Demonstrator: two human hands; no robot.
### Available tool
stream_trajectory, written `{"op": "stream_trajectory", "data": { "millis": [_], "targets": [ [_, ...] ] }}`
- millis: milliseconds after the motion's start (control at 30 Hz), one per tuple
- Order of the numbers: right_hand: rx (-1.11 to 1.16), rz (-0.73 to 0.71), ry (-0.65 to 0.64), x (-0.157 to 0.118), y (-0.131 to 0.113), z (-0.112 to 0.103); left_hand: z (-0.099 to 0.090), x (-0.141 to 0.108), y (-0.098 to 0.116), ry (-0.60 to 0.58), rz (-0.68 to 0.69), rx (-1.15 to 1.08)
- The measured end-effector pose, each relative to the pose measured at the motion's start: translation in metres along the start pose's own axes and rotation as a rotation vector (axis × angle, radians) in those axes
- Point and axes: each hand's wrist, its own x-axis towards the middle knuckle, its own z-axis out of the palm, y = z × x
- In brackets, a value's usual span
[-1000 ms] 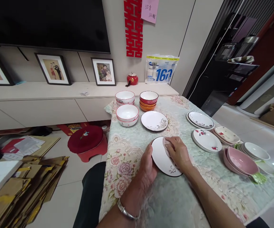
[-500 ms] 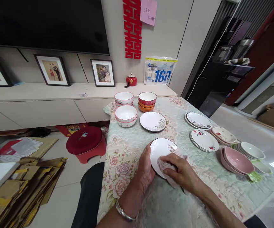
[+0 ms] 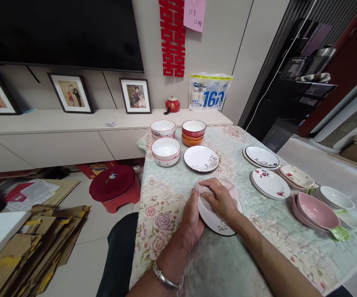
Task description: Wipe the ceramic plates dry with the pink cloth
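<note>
A white plate with a dark rim and a floral pattern (image 3: 218, 225) is held above the floral tablecloth, near the table's front. My left hand (image 3: 192, 216) grips its left edge, thumb on top. My right hand (image 3: 220, 198) presses a pale pink cloth (image 3: 232, 192) onto the plate's upper part, its fingers bent over the cloth. Just beyond lies a dark-rimmed patterned plate (image 3: 201, 159), on top of another. The cloth hides the far edge of the held plate.
White bowls (image 3: 166, 149) and red and orange bowls (image 3: 193, 128) stand at the back left. Plate stacks (image 3: 269, 183), pink bowls (image 3: 317, 210) and small white bowls (image 3: 336, 198) line the right side. A red stool (image 3: 113, 185) stands left of the table.
My right hand and the cloth have moved up and left across the plate, to its far part. The plate's pattern now shows at its near edge instead of its far right.
</note>
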Motion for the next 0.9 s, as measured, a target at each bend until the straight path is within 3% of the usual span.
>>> {"op": "stream_trajectory", "data": {
  "millis": [167,300,400,533,700,800,900],
  "targets": [
    [-0.341,0.162,0.045,-0.005,0.016,-0.021,-0.001,0.001,-0.003,-0.026,0.098,0.03],
    [-0.632,0.258,-0.002,-0.032,0.008,-0.035,0.001,-0.002,-0.003,-0.031,0.145,0.038],
    [-0.761,0.223,0.008,-0.055,-0.004,-0.032,0.003,-0.004,-0.004,-0.001,0.144,0.036],
    [-0.707,0.107,0.044,-0.071,-0.021,-0.018,0.005,-0.005,-0.004,0.02,0.017,0.023],
    [-0.431,0.018,-0.021,-0.053,-0.035,-0.001,0.005,-0.006,0.0,-0.004,-0.031,0.011],
    [-0.255,0.01,-0.031,-0.031,-0.026,0.002,0.003,-0.005,0.001,-0.028,0.003,-0.018],
    [-0.217,0.045,0.009,-0.012,-0.007,0.0,0.002,-0.003,0.0,-0.027,0.036,-0.047]
  ]
}}
